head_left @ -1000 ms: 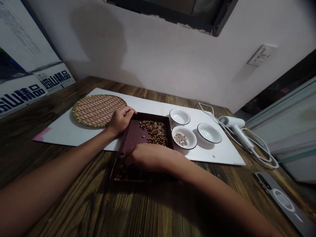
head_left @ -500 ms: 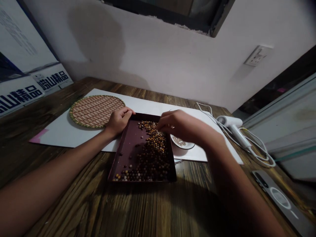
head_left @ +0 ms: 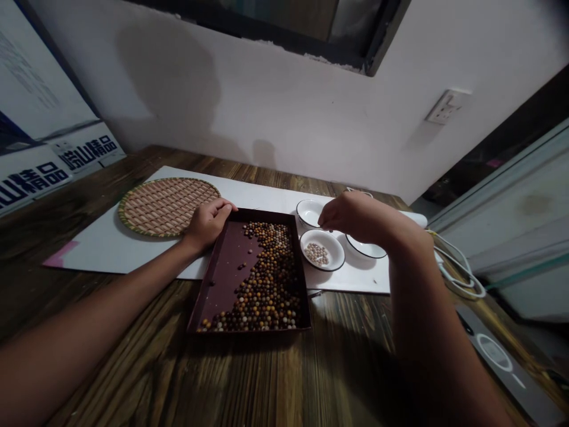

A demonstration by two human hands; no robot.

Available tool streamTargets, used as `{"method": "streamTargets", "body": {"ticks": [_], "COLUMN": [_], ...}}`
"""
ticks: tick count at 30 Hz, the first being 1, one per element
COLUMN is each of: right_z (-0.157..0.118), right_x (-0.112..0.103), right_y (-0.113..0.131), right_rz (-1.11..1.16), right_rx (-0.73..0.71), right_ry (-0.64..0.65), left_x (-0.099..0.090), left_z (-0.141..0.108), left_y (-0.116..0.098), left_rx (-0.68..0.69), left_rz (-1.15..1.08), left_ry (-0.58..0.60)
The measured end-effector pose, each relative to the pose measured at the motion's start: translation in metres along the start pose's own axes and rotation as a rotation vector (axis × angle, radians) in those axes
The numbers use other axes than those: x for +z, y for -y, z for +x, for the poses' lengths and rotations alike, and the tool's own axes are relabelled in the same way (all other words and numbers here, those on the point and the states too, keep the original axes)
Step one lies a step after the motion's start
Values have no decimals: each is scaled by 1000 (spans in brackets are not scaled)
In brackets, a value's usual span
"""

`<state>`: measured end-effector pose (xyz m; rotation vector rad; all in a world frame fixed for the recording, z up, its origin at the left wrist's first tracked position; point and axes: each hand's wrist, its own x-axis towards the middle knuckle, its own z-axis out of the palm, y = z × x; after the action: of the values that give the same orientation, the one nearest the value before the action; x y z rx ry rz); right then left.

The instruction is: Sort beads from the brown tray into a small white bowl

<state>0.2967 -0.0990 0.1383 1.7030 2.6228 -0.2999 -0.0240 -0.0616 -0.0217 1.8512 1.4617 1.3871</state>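
Observation:
A dark maroon shallow tray (head_left: 226, 267) lies on the table, with a dense mass of brown, tan and dark beads (head_left: 267, 284) spread over its right half. My left hand (head_left: 207, 224) rests at the tray's upper left corner, touching the rim. My right hand (head_left: 351, 216) hangs over the bowls, its fingertips drawn together just above a small white bowl (head_left: 322, 250) of pale beads. Whether those fingers pinch a bead is too small to see. Another white bowl (head_left: 309, 212) sits behind it, and a third (head_left: 367, 250) is partly hidden under my wrist.
A round woven bamboo mat (head_left: 164, 207) lies on a white board (head_left: 133, 256) left of the tray, on a wooden table (head_left: 111, 314). A white cord (head_left: 457, 274) runs along the right side, and a phone (head_left: 493, 356) lies at the front right.
My right hand has moved from the tray's far edge rightward over the bowls, uncovering the small bowl of pale beads. My left hand stays at the tray corner.

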Motion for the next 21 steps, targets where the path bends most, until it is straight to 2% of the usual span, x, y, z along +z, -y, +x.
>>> {"method": "streamTargets", "body": {"ticks": [8,21], "right_z": [-4,-8], "right_x": [0,-3], "right_y": [-1,-13], "right_rz": [32,26], "right_rx": [35,91], "right_ry": [20,-39], "left_x": [0,0], "left_z": [-1,0], "left_y": [-3,1], "left_rx": [-4,4], "left_rz": [-8,0], "left_ry": [3,5]}}
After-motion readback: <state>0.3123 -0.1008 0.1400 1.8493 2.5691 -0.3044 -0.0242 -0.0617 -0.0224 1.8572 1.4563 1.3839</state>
